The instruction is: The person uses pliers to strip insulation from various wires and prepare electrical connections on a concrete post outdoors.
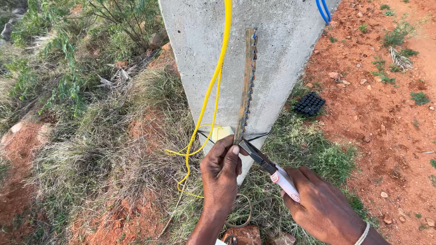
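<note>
concrete post [277, 54] cut off at top edge, blue cable [323, 11] likewise (only a loop shows), pliers' handles [286, 181] hidden in fist

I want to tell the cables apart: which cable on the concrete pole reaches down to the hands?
The yellow cable: it hangs down the concrete pole to the grass beside the left hand. The blue cable shows only at the top.

Take the concrete pole [281, 54] as your landmark. You see 2 blue cables [323, 10] at its upper right edge. A black ridged plastic block [309, 105] lies on the grass just right of its base. Red soil with small stones [386, 113] spreads farther right. Dry grass [104, 149] and green shrubs [59, 63] fill the ground to its left. A reddish rock [245, 236] sits below its base.
</note>
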